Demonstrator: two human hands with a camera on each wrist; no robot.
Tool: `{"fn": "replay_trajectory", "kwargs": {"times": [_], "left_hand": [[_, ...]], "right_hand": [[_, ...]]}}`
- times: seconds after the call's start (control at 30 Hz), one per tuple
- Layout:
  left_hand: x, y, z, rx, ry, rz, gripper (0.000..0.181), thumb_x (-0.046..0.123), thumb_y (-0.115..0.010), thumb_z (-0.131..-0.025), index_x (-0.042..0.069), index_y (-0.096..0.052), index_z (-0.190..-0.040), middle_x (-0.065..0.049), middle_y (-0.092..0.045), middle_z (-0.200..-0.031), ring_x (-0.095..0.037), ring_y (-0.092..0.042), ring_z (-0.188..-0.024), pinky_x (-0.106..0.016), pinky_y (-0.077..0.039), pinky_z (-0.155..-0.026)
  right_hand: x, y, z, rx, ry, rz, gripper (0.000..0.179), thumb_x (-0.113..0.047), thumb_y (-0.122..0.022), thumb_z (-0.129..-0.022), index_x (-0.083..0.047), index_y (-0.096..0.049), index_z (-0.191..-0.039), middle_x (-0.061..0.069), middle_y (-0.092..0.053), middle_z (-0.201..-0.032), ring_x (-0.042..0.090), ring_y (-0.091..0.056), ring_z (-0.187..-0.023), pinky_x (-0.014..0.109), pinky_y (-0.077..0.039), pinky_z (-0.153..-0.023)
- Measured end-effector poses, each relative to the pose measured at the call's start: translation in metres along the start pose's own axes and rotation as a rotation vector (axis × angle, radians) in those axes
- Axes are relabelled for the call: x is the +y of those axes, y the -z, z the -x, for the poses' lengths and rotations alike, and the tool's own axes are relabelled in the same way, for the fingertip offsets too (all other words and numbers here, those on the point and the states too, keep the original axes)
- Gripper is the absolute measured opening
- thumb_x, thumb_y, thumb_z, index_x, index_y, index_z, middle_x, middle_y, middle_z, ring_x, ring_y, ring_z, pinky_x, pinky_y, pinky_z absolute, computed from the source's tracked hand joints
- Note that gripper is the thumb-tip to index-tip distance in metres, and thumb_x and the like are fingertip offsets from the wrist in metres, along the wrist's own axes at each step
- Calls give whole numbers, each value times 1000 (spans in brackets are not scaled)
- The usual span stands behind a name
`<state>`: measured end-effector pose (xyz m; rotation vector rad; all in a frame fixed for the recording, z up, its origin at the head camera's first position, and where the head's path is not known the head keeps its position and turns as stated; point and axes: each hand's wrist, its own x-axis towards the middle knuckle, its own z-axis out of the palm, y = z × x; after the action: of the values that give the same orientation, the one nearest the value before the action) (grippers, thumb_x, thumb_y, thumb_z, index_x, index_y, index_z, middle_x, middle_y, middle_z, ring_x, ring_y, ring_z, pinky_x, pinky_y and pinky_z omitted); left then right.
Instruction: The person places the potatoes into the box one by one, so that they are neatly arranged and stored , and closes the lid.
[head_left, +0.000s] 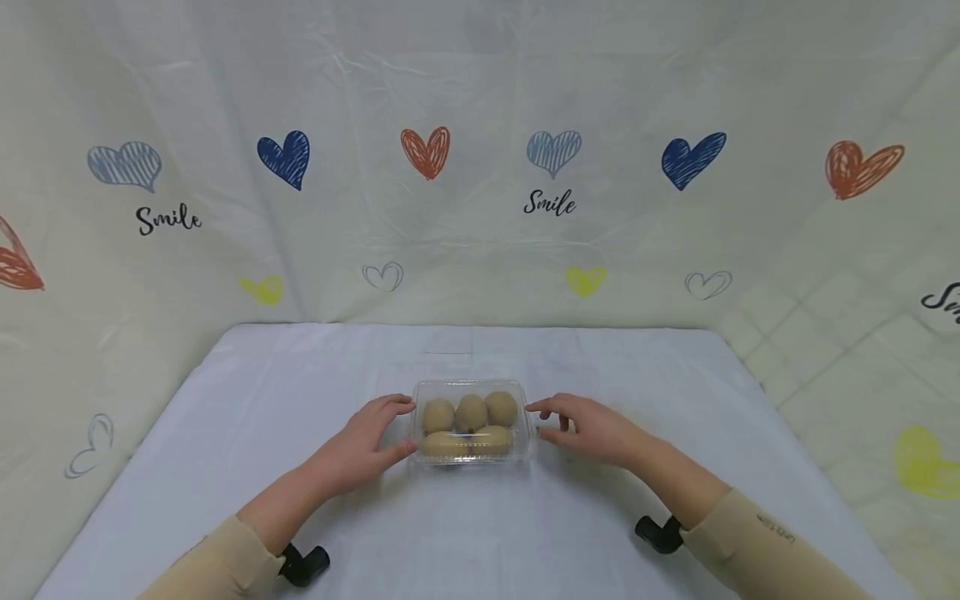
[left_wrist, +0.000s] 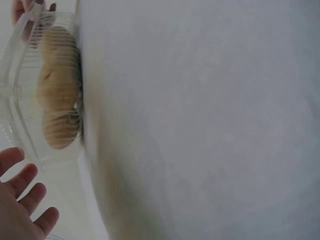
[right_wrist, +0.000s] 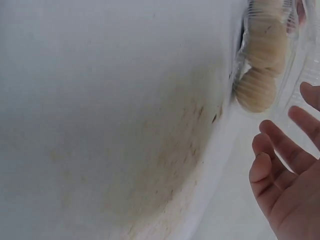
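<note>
A clear plastic clamshell box (head_left: 470,458) sits on the white-covered table, holding several tan, rounded fruits (head_left: 472,413) that look like kiwifruit. Its ribbed side wall shows in the left wrist view, with the fruits (left_wrist: 57,90) lying low inside. My left hand (head_left: 360,442) is at the box's left side, fingers spread and fingertips right by the wall. On the opposite side is my right hand (head_left: 592,427), its fingers loosely bent and the fingertips close to the box's right edge. In the right wrist view, nothing is held in that hand (right_wrist: 295,185).
The white tablecloth (head_left: 465,533) extends around the box, with brownish specks (right_wrist: 185,150) on the cloth near its right side. Behind the table hangs a pale curtain (head_left: 480,67) printed with hearts and "Smile". Black devices (head_left: 303,567) are strapped at both wrists.
</note>
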<state>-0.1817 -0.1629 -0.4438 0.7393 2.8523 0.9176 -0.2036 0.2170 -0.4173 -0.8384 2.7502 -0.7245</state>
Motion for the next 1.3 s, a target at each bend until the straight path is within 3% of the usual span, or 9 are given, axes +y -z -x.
{"fn": "replay_trajectory", "kwargs": {"times": [0.17, 0.43, 0.6, 0.73, 0.87, 1.0, 1.13, 1.3], "left_hand": [[2, -3, -2, -43, 91, 56, 68, 46, -65, -94, 12, -42, -148, -6, -37, -155, -31, -30, -145, -55, -29, -114], [7, -7, 0, -105, 233, 226, 72, 42, -67, -94, 17, -34, -153, -13, -35, -155, -35, -28, -145, -59, -28, -113], [11, -8, -1, -115, 262, 273, 73, 37, -66, -95, 16, -28, -154, -13, -40, -151, -35, -37, -140, -59, -34, -109], [13, -8, -2, -131, 290, 327, 74, 33, -67, -95, 18, -26, -155, -10, -46, -142, -30, -47, -131, -54, -42, -103], [14, -6, -5, -163, 313, 402, 78, 29, -68, -95, 20, -21, -156, -6, -56, -120, -22, -59, -105, -42, -51, -85], [14, -2, -6, -233, 310, 500, 84, 27, -64, -98, 18, -9, -160, -6, -65, -102, -21, -61, -85, -35, -50, -70], [16, 0, -5, -278, 294, 589, 86, 23, -60, -100, 16, 1, -161, -9, -70, -96, -23, -63, -86, -37, -52, -71], [17, -2, -4, -278, 288, 669, 85, 17, -57, -101, 17, 3, -160, -11, -71, -89, -21, -65, -85, -40, -54, -77]], "right_hand": [[-4, -4, -1, -12, -56, -84, 43, -36, -65, -96, -17, -60, -134, -1, -64, -112, 10, -55, -83, 27, -50, -66], [-9, -12, -4, -12, -120, -236, 45, -32, -69, -94, -12, -55, -131, 0, -65, -108, 14, -59, -85, 30, -51, -67], [-11, -16, -5, -11, -156, -346, 48, -24, -72, -91, -8, -51, -131, 2, -65, -102, 16, -61, -84, 33, -51, -69], [-12, -19, -7, -48, -191, -448, 61, -21, -73, -90, -6, -41, -139, 4, -63, -101, 17, -63, -82, 32, -50, -69], [-15, -21, -8, -87, -217, -531, 75, -19, -70, -92, -9, -27, -152, 5, -63, -99, 20, -61, -80, 33, -50, -65], [-19, -21, -7, -123, -234, -620, 83, -15, -66, -94, -14, -14, -158, 7, -64, -95, 22, -58, -79, 34, -49, -62], [-20, -22, -6, -137, -236, -690, 86, -11, -64, -94, -14, -9, -160, 11, -64, -93, 23, -57, -79, 33, -49, -64], [-17, -25, -6, -141, -249, -735, 87, -10, -64, -94, -16, -9, -160, 11, -64, -91, 24, -57, -77, 32, -48, -64]]}}
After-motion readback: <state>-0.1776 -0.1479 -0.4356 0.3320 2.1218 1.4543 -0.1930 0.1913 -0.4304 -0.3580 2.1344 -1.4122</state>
